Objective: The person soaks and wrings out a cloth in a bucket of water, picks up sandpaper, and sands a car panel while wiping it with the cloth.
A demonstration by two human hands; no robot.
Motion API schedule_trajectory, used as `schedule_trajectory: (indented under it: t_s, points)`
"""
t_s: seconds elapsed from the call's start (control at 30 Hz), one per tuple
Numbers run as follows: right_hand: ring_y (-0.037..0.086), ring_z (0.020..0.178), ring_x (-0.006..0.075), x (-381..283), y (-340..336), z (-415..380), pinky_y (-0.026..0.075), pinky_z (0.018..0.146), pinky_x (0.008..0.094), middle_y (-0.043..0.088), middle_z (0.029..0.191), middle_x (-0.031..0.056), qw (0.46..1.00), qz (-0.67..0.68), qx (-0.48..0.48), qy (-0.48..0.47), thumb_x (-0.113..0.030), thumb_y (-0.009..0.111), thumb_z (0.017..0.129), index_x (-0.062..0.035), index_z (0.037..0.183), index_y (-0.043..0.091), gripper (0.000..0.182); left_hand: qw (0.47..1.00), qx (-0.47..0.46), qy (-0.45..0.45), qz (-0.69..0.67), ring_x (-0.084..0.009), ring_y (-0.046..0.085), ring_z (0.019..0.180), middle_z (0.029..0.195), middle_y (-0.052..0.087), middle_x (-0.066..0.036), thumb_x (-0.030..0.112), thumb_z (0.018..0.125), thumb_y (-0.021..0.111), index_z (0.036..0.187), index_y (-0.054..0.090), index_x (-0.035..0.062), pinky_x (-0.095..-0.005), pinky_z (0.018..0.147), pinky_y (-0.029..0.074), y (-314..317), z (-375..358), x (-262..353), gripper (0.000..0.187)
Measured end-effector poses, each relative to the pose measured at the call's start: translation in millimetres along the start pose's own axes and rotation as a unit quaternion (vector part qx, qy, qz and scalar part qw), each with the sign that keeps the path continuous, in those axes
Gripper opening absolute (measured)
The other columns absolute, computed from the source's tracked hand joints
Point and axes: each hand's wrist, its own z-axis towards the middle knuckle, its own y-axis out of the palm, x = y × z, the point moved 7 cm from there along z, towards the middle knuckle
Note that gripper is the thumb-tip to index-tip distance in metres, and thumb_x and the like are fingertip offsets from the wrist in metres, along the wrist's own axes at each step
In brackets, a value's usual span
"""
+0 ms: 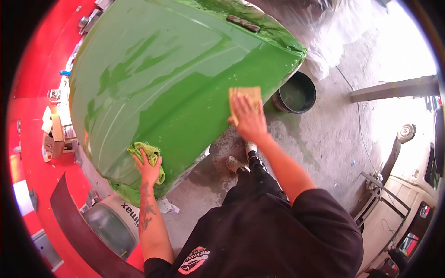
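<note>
A large green car hood (153, 83) lies in front of me, with wet, glossy patches and paler dull ones. My right hand (249, 119) presses a tan sheet that looks like sandpaper (245, 91) onto the near right part of the hood, fingers over the sheet. Near the hood's lower left edge, my left hand (148, 170) holds a bunched lime-green cloth (154, 153) against the surface. Suds show beside the cloth. A dark, narrow block (243, 23) rests at the hood's upper right edge.
A black bucket (311, 92) of liquid stands on the wet concrete floor (301, 143) beside the hood. Clear plastic sheeting (320, 41) hangs behind. A dark curved panel (76, 227) and a labelled drum (113, 220) are at lower left. A grey post (394, 89) and a pale vehicle (408, 176) are right.
</note>
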Motion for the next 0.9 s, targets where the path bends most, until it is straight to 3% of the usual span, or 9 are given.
schedule_trajectory:
  t_s: [0.07, 0.1, 0.17, 0.33, 0.5, 0.57, 0.7, 0.77, 0.9]
  points:
    - [0.012, 0.145, 0.0253, 37.2, -12.1, 26.6, 0.007, 0.116, 0.0542, 0.014, 0.158, 0.0048, 0.998, 0.011, 0.019, 0.063, -0.049, 0.034, 0.097, -0.0121, 0.151, 0.014, 0.068, 1.000, 0.013, 0.018, 0.003, -0.0509, -0.004, 0.140, 0.154, -0.012, -0.024, 0.057, 0.081, 0.063, 0.152, 0.001, 0.0238, -0.0544, 0.115, 0.007, -1.5, 0.8, -0.2, 0.099]
    - [0.012, 0.145, 0.0253, 36.8, -10.6, 30.1, 0.007, 0.116, 0.0542, 0.014, 0.158, 0.0048, 0.998, 0.010, 0.020, 0.066, -0.049, 0.034, 0.097, -0.0121, 0.151, 0.014, 0.068, 1.000, 0.013, 0.021, 0.004, -0.0509, -0.004, 0.140, 0.154, -0.012, -0.024, 0.057, 0.081, 0.063, 0.152, 0.001, 0.0238, -0.0544, 0.115, 0.007, -2.0, 0.0, 1.9, 0.099]
    - [0.013, 0.145, 0.0270, 35.1, -5.6, 37.9, 0.008, 0.115, 0.0543, 0.015, 0.157, 0.0065, 0.985, 0.046, 0.047, 0.160, -0.048, 0.036, 0.097, -0.0101, 0.150, 0.015, 0.069, 1.000, -0.003, 0.002, 0.008, -0.0510, -0.003, 0.140, 0.154, -0.012, -0.024, 0.057, 0.082, 0.063, 0.152, 0.001, 0.0235, -0.0542, 0.115, 0.007, -4.7, -1.6, 3.2, 0.099]
    - [0.016, 0.144, 0.0285, -4.3, 5.0, -3.3, 0.010, 0.113, 0.0591, 0.018, 0.157, 0.0070, 0.993, 0.071, 0.007, 0.090, -0.050, 0.039, 0.095, -0.0105, 0.150, 0.019, 0.071, 1.000, 0.003, 0.013, 0.001, -0.0506, -0.002, 0.140, 0.154, -0.011, -0.024, 0.056, 0.082, 0.063, 0.152, 0.001, 0.0236, -0.0541, 0.115, 0.008, -2.0, 1.3, -2.2, 0.099]
    - [0.016, 0.144, 0.0282, 103.3, -15.4, 62.7, 0.012, 0.112, 0.0604, 0.020, 0.156, 0.0067, 0.975, 0.034, 0.088, 0.201, -0.052, 0.040, 0.094, -0.0105, 0.149, 0.021, 0.072, 1.000, -0.017, 0.001, -0.021, -0.0502, -0.001, 0.140, 0.155, -0.011, -0.023, 0.053, 0.082, 0.064, 0.152, 0.001, 0.0245, -0.0546, 0.114, 0.013, -8.3, -4.4, 3.7, 0.098]
    - [0.017, 0.144, 0.0294, 146.7, -26.5, 91.2, 0.012, 0.112, 0.0598, 0.020, 0.156, 0.0082, 0.962, 0.055, 0.078, 0.254, -0.051, 0.039, 0.094, -0.0087, 0.149, 0.021, 0.072, 1.000, -0.003, 0.017, -0.021, -0.0504, -0.001, 0.140, 0.155, -0.012, -0.022, 0.052, 0.082, 0.064, 0.152, 0.001, 0.0251, -0.0554, 0.114, 0.015, -7.0, -2.7, 1.2, 0.098]
    - [0.018, 0.144, 0.0312, 136.1, -13.7, 89.3, 0.012, 0.112, 0.0595, 0.019, 0.156, 0.0098, 0.953, 0.058, 0.126, 0.269, -0.052, 0.038, 0.094, -0.0067, 0.148, 0.022, 0.072, 1.000, -0.017, -0.007, -0.014, -0.0505, -0.001, 0.140, 0.155, -0.012, -0.022, 0.051, 0.083, 0.065, 0.152, 0.000, 0.0251, -0.0560, 0.113, 0.014, -5.8, -1.9, 0.5, 0.098]
    - [0.016, 0.144, 0.0290, 102.9, -6.7, 60.0, 0.013, 0.114, 0.0547, 0.017, 0.157, 0.0088, 0.971, 0.009, 0.057, 0.234, -0.055, 0.034, 0.095, -0.0082, 0.149, 0.020, 0.073, 0.998, 0.028, 0.045, -0.027, -0.0507, -0.001, 0.140, 0.155, -0.011, -0.022, 0.049, 0.083, 0.065, 0.152, 0.000, 0.0252, -0.0565, 0.113, 0.013, 2.7, 5.8, -13.3, 0.098]
    - [0.016, 0.144, 0.0302, 124.1, -10.6, 59.5, 0.014, 0.113, 0.0555, 0.016, 0.157, 0.0098, 0.977, 0.013, 0.027, 0.209, -0.055, 0.035, 0.095, -0.0081, 0.150, 0.018, 0.074, 0.999, -0.001, 0.018, -0.028, -0.0502, -0.001, 0.140, 0.155, -0.012, -0.023, 0.048, 0.082, 0.066, 0.152, 0.000, 0.0249, -0.0563, 0.113, 0.012, -8.0, -5.4, 2.3, 0.099]
